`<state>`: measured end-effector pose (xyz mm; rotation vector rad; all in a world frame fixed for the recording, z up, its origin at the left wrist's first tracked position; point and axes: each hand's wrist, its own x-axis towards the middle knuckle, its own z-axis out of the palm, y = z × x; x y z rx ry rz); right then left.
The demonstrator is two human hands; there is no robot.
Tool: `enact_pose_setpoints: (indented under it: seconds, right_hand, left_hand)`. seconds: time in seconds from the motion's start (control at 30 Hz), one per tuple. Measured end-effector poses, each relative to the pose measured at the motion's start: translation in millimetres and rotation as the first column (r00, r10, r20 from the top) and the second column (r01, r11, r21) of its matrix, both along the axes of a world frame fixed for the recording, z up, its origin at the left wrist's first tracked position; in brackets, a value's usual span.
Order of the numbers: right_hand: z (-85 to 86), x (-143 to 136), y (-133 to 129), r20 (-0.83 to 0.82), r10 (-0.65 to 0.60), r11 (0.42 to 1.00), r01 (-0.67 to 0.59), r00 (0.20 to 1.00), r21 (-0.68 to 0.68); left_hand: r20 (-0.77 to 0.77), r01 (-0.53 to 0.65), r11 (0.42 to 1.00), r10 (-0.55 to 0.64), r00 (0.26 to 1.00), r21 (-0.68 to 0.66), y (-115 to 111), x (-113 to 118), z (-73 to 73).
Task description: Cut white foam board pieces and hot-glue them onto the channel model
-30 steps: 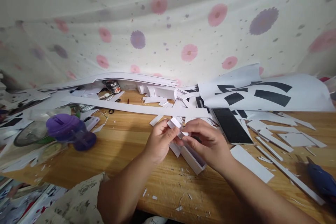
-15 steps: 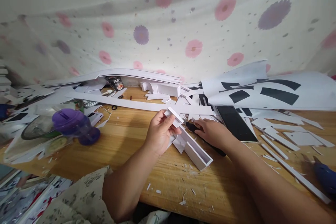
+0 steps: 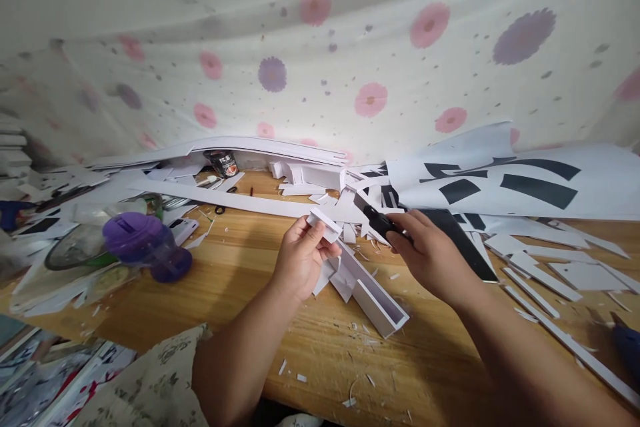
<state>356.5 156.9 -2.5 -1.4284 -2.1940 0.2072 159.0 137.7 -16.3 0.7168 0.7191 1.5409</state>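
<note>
"Flowered cloth (image 3: 340,67) hung behind the wooden table (image 3: 235,257). What were the fingers doing?"

"Thumb and fingers of the left hand (image 3: 300,260) pinched a small white piece (image 3: 326,225); the right hand (image 3: 433,257) gripped a black knife (image 3: 379,220), apart from it."

"How was that best handled?"

"Lightly, I'd say, since thin board could crease, with the left thumb well clear of the blade."

"And the directions?"

"Held above the table, left of the knife, the piece had its long axis slanting from far left to near right. The blade pointed away and leftward. Nearer the person, an open white box (image 3: 379,308) lay at a similar slant."
</note>
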Motion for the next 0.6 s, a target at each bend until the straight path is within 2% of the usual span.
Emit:
enact_pose_setpoints:
  seconds: [0.1,0.17,0.23,0.37,0.6]
  right_hand:
    - [8.8,-4,-14,-0.137,0.139,0.988,-0.127,0.981,0.09]
    - [11.7,-8,-23,-0.073,0.225,0.973,-0.219,0.972,0.075]
    - [12.8,-12,-29,0.017,0.259,0.965,-0.259,0.966,0.04]
    - [12.0,-16,-32,0.123,0.226,0.974,-0.227,0.966,-0.004]
    - [12.2,-16,-31,0.181,0.145,0.989,-0.145,0.973,-0.015]
  left_hand:
    - [0.005,-0.027,1.0,0.027,1.0,0.01,3,-2,-1.5]
    - [0.001,-0.046,0.999,0.046,0.999,0.019,4,-2,-1.8]
    - [-0.008,-0.06,0.997,0.061,0.998,0.037,4,-3,-1.8]
    - [-0.047,-0.064,0.996,0.067,0.997,0.07,4,-3,-1.7]
    - [-0.138,-0.075,0.993,0.087,0.987,0.095,2,-3,-2.5]
